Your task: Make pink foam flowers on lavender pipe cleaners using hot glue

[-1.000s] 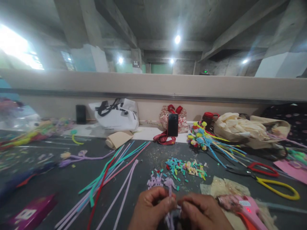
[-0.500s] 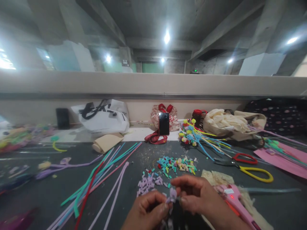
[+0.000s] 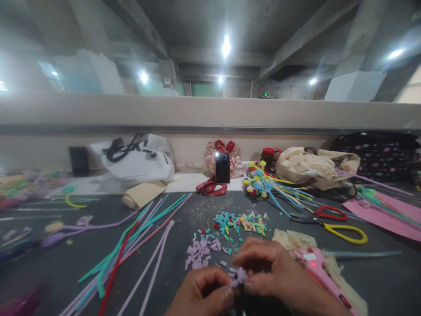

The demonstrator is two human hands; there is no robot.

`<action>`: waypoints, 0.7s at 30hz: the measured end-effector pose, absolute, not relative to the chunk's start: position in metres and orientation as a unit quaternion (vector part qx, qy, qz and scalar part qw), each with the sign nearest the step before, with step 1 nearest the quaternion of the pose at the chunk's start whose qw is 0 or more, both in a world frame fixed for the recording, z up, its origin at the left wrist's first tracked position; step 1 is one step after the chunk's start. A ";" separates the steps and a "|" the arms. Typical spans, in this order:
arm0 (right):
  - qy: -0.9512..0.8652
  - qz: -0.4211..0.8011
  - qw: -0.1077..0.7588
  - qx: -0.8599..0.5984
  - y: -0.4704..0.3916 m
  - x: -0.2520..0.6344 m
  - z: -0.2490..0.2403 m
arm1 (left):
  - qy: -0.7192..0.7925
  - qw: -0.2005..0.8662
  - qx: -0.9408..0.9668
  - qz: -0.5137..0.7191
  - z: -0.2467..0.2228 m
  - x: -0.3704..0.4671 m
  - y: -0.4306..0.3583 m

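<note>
At the bottom middle, my left hand [image 3: 204, 292] pinches the lower left of a small lilac pipe-cleaner flower [image 3: 241, 276]. Its other side lies between the thumb and fingers of my right hand [image 3: 271, 273], so both hands are closed on it. Part of the flower is hidden by the fingers. Just beyond my left hand lies a pile of short lilac pipe-cleaner pieces [image 3: 198, 250]. Farther back is a mixed pile of blue, green, red and cream pieces [image 3: 238, 224]. A pink glue gun [image 3: 324, 274] with a lit red light rests beside my right wrist.
Long pipe cleaners [image 3: 131, 250] lie across the left of the dark table. To the right are scissors [image 3: 324, 221] with red and yellow handles. Behind stand a phone [image 3: 222, 167], a white bag [image 3: 141, 158] and a bundle of finished stems [image 3: 263, 182].
My hands stay closed on the lilac flower, which has shifted slightly right and down. My right fingers have curled in closer around it. The whole view has shifted a little.
</note>
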State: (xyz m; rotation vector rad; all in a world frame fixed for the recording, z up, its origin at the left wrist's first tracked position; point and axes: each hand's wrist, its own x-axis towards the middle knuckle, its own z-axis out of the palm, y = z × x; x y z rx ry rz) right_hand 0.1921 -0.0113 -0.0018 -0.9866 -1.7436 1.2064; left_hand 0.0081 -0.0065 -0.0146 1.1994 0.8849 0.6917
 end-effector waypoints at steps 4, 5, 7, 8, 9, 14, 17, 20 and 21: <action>-0.701 0.454 0.389 -0.387 -0.010 0.192 -0.003 | 0.394 0.690 0.524 0.307 -0.019 0.008 -0.007; -0.703 0.451 0.389 -0.389 -0.010 0.192 -0.004 | 0.394 0.692 0.520 0.308 -0.020 0.008 -0.007; -0.702 0.446 0.390 -0.395 -0.009 0.192 -0.005 | 0.395 0.695 0.514 0.310 -0.021 0.008 -0.007; -0.701 0.446 0.389 -0.398 -0.009 0.191 -0.005 | 0.395 0.696 0.513 0.310 -0.021 0.008 -0.007; -0.699 0.447 0.389 -0.400 -0.010 0.191 -0.006 | 0.394 0.696 0.513 0.310 -0.021 0.008 -0.007; -0.694 0.447 0.388 -0.410 -0.012 0.188 -0.005 | 0.392 0.692 0.519 0.313 -0.021 0.009 -0.007; -0.677 0.455 0.396 -0.421 -0.013 0.186 -0.004 | 0.394 0.698 0.505 0.318 -0.022 0.009 -0.007; -0.674 0.458 0.395 -0.423 -0.013 0.185 -0.004 | 0.403 0.689 0.508 0.324 -0.024 0.010 -0.008; -0.675 0.457 0.394 -0.425 -0.012 0.184 -0.004 | 0.408 0.686 0.509 0.323 -0.024 0.010 -0.008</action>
